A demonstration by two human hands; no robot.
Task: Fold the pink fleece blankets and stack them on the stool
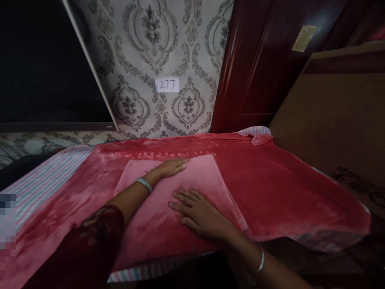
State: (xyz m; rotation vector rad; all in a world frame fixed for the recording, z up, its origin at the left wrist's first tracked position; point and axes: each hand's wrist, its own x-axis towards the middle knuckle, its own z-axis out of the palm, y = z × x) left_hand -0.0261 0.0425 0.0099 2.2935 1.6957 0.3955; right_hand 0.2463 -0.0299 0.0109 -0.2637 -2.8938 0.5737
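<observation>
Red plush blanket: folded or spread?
Partly folded: a lighter pink flap lies turned over on the spread blanket, under the left hand and right hand.

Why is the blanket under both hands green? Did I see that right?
No, the blanket under the left hand and the right hand is pink, not green. The head view shows it.

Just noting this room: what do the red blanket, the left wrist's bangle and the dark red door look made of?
The red blanket looks like plush synthetic fleece, given its soft, brushed pile. The bangle on the left wrist seems polished silver-coloured metal, from its bright shine. The door looks lacquered wood or laminate: glossy highlights, base material unclear.
</observation>
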